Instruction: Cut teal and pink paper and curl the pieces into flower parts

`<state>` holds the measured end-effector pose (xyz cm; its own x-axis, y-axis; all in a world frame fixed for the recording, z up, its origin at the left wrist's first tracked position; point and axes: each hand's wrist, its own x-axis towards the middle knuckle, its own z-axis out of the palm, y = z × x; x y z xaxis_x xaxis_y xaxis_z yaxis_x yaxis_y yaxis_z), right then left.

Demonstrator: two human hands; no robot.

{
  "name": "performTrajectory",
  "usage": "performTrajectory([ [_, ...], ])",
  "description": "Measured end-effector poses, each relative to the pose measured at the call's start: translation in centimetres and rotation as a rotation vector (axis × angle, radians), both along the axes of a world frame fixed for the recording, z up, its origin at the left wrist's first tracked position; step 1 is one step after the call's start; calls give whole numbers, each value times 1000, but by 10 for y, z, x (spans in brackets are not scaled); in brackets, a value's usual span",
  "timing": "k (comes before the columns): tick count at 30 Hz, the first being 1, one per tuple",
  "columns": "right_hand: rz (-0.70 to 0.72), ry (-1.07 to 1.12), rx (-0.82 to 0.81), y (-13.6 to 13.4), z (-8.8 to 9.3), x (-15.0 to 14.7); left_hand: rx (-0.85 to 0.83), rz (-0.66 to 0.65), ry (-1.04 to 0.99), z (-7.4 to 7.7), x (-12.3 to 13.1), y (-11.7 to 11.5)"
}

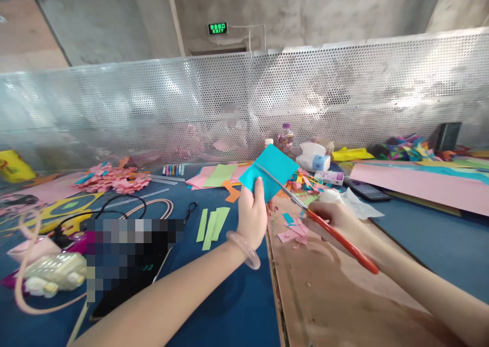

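Raised above the table, my left hand (252, 212) grips a sheet of blue paper (280, 168) by its lower edge, the thumb pressed on its face. A pale bangle circles that wrist. My right hand (332, 222) is closed around a pair of scissors with red handles (344, 242). The metal blades point up and left and lie across the blue paper along a line running through it. How far the blades are apart I cannot tell. Below my left hand, green paper strips (214, 224) lie on the blue tabletop. Pink paper scraps (296, 232) are under the scissors.
A perforated metal screen (191, 107) stands behind the table. Crumpled pink paper (114, 179), cables and a black phone-like device (130, 286) lie left. A tissue pack (313, 161), a bottle (286, 138), a dark phone (367, 190) and large pink sheets (420, 186) sit back and right.
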<state>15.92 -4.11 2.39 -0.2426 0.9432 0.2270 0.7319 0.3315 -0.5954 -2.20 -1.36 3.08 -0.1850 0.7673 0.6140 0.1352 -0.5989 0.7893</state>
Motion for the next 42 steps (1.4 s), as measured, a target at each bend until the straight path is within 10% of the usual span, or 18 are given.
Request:
performTrajectory([
  [33, -75, -139, -23, -9, 3, -14, -183, -129, 40, 1, -1, -1],
  [42, -223, -129, -52, -23, 30, -27, -213, -101, 64, -1, -3, 1],
])
